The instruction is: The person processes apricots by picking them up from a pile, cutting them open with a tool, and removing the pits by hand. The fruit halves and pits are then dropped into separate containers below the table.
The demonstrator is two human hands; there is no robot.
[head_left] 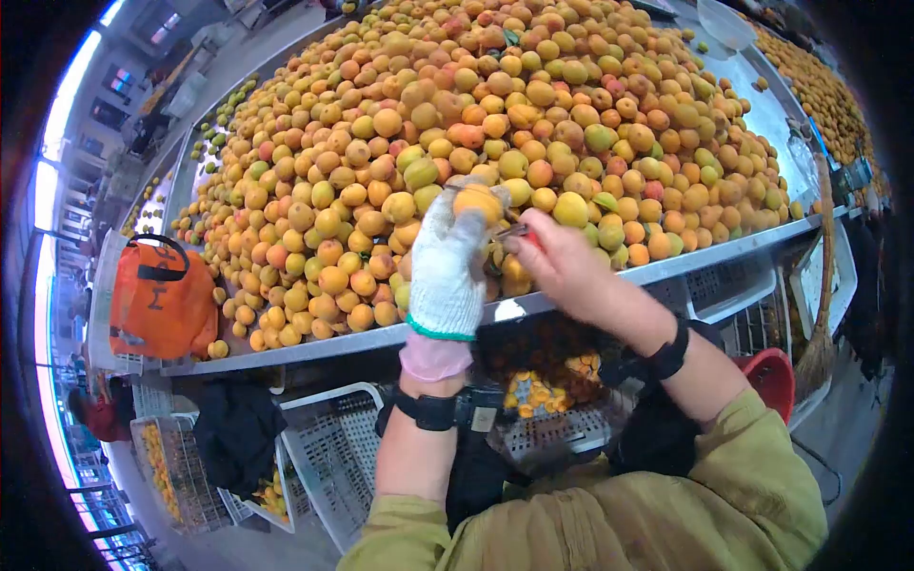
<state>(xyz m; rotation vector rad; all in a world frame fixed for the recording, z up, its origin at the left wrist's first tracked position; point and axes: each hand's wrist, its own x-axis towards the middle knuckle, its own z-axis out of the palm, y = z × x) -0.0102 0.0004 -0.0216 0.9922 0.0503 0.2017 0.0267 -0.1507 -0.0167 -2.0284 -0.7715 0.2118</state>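
Observation:
My left hand (pixel 449 266), in a white knitted glove with a green cuff edge, is closed around an orange apricot (pixel 479 202) above the near edge of the pile. Bare and closed, my right hand (pixel 568 271) grips a small metal-tipped tool (pixel 514 231), its tip close beside that apricot. The tool's handle is mostly hidden by the fingers. Spread behind and around both hands is a large heap of apricots (pixel 381 124), yellow to orange with some greenish ones.
The metal table's raised edge (pixel 314 358) runs below my wrists. Under it stands a white crate (pixel 557 436) with halved apricots (pixel 535 392). An orange bag (pixel 164 300) sits at the left corner. A red bucket (pixel 769 381) and a broom (pixel 817 357) are to the right.

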